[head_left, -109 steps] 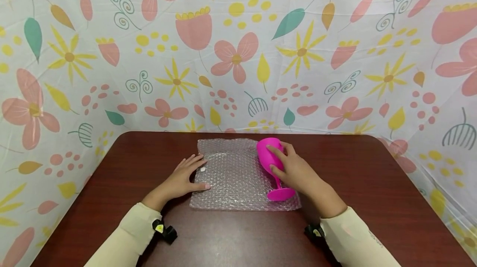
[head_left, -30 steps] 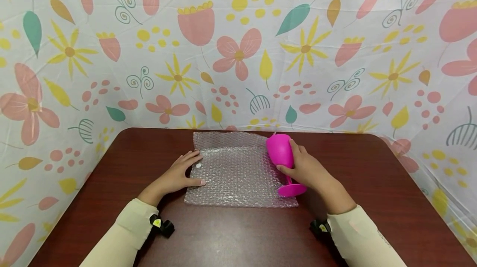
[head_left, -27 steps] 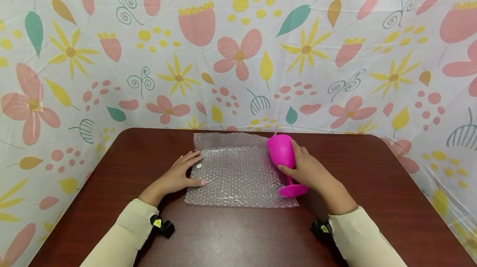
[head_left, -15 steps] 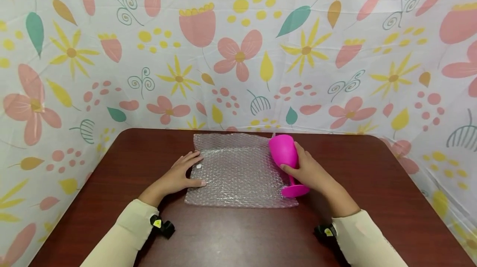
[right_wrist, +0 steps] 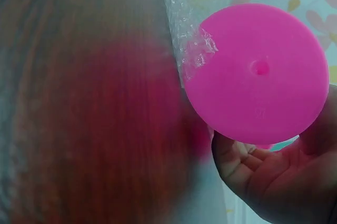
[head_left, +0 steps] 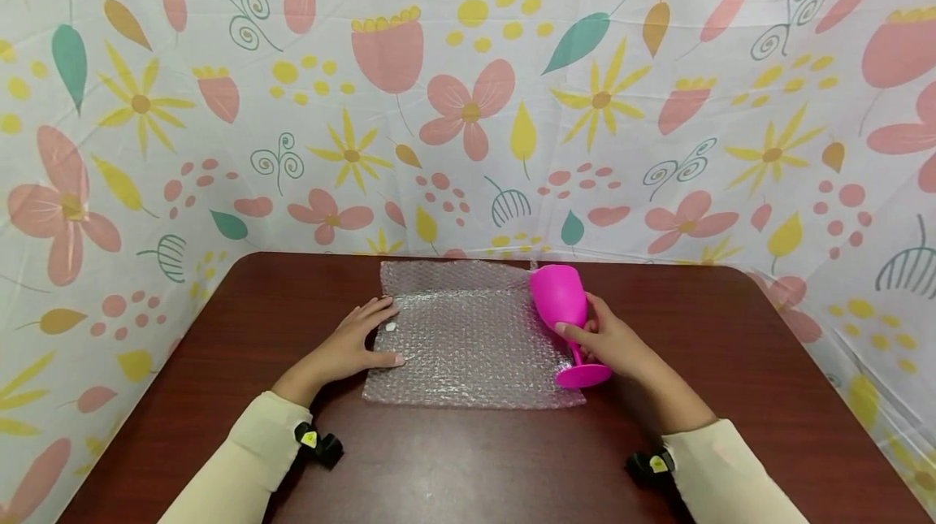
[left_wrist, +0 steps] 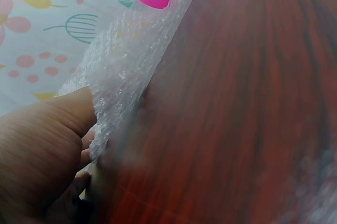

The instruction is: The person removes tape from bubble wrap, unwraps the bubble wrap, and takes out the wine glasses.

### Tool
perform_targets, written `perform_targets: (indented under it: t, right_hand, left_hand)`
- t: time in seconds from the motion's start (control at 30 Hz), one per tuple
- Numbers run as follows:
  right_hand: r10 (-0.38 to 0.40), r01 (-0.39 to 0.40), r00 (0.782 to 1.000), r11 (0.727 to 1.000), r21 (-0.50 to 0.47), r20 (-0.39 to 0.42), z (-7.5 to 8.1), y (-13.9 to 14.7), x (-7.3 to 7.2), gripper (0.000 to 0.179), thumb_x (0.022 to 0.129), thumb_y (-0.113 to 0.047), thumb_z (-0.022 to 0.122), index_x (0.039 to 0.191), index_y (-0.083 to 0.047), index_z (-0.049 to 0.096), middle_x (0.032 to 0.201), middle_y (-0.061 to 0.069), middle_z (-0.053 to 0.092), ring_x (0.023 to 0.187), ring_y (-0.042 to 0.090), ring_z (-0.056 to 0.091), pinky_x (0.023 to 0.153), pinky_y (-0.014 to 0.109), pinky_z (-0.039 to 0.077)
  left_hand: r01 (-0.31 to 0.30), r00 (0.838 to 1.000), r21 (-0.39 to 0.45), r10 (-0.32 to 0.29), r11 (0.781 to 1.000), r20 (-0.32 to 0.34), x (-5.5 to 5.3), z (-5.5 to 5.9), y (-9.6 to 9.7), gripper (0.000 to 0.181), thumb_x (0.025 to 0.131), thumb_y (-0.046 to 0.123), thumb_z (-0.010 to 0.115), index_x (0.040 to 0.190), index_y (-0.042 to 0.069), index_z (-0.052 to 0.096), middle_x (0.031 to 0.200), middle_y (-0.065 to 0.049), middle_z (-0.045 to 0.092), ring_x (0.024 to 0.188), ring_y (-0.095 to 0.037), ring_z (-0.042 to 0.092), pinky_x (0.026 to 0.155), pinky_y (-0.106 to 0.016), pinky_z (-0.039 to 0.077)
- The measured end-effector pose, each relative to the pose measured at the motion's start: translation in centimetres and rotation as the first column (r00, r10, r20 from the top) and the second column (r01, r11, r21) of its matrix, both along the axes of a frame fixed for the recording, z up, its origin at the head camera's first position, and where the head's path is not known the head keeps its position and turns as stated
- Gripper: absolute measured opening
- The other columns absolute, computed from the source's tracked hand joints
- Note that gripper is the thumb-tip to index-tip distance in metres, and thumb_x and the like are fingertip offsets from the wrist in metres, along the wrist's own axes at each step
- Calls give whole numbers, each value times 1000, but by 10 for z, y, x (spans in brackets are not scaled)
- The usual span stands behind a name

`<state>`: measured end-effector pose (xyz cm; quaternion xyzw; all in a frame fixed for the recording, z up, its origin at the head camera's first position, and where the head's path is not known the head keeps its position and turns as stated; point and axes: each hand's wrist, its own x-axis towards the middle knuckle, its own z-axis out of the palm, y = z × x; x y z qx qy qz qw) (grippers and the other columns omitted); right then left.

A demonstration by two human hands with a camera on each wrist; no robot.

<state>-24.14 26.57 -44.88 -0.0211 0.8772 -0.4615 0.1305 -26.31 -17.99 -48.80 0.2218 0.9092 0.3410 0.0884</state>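
Note:
A bright pink plastic goblet [head_left: 559, 296] lies on its side across the right edge of a sheet of bubble wrap [head_left: 468, 345], its mouth toward the back and its round foot toward me. My right hand [head_left: 614, 341] holds it low on the bowl, thumb on top and the other fingers partly hidden behind the stem. In the right wrist view the goblet's foot [right_wrist: 258, 76] faces the camera, and a bit of wrap overlaps its rim. My left hand [head_left: 344, 345], thumb and fingers spread apart, rests at the wrap's left edge.
The dark wooden table [head_left: 453, 467] has rounded back corners. Behind it hangs a white floral curtain [head_left: 468, 207]. A small white bit [head_left: 391, 326] sits on the wrap beside my left fingers. Black wrist cameras [head_left: 319, 444] are strapped at both sleeves.
The goblet has moved right, from over the wrap to its right edge. My right hand has shifted down the bowl toward the stem. In the last second my left hand has stayed put.

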Motion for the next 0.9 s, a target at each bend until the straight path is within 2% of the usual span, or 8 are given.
perform_targets:
  t: [0.13, 0.37, 0.63, 0.8, 0.9]
  right_hand:
    - [-21, 24, 999, 998, -63, 46, -1, 2, 2, 95, 95, -47, 67, 161, -7, 12, 96, 11, 61, 78, 19, 58, 67, 29, 53]
    - [1, 14, 995, 987, -160, 97, -2, 7, 2, 91, 97, -38, 67, 160, -5, 11, 106, 16, 67, 80, 18, 60, 71, 29, 55]
    - [80, -42, 985, 971, -235, 155, -1, 16, 1, 86, 97, -30, 67, 159, -2, 14, 91, 3, 64, 77, 14, 57, 68, 25, 52]
    - [127, -70, 976, 951, -302, 176, -1, 20, 1, 86, 98, -26, 66, 160, -1, 10, 90, 1, 66, 79, 11, 59, 73, 24, 53]
    - [143, -72, 972, 936, -344, 185, -2, 20, 0, 87, 99, -24, 66, 160, -2, 9, 91, 2, 67, 78, 10, 62, 71, 23, 54]
  left_hand:
    - [4, 1000, -13, -4, 1000, -1, -1, -2, 0, 91, 83, 50, 80, 157, 16, 38, 168, -10, 24, 157, -38, 9, 125, -63, 6]
    - [8, 1000, -2, -8, 1000, -3, -1, -1, -1, 91, 84, 49, 79, 157, 15, 38, 168, -10, 23, 157, -38, 9, 124, -63, 5]
    - [6, 1000, -7, -6, 1000, -5, 0, -2, -1, 91, 84, 50, 79, 157, 16, 37, 168, -9, 23, 157, -38, 9, 124, -63, 6]
    - [7, 1000, -5, -7, 1000, -9, -1, -3, -1, 91, 84, 50, 79, 157, 16, 38, 168, -10, 23, 158, -38, 9, 124, -63, 5]
    - [9, 1000, -6, -9, 1000, -10, -1, -3, -1, 90, 84, 50, 79, 157, 16, 38, 168, -9, 23, 158, -37, 9, 125, -63, 5]
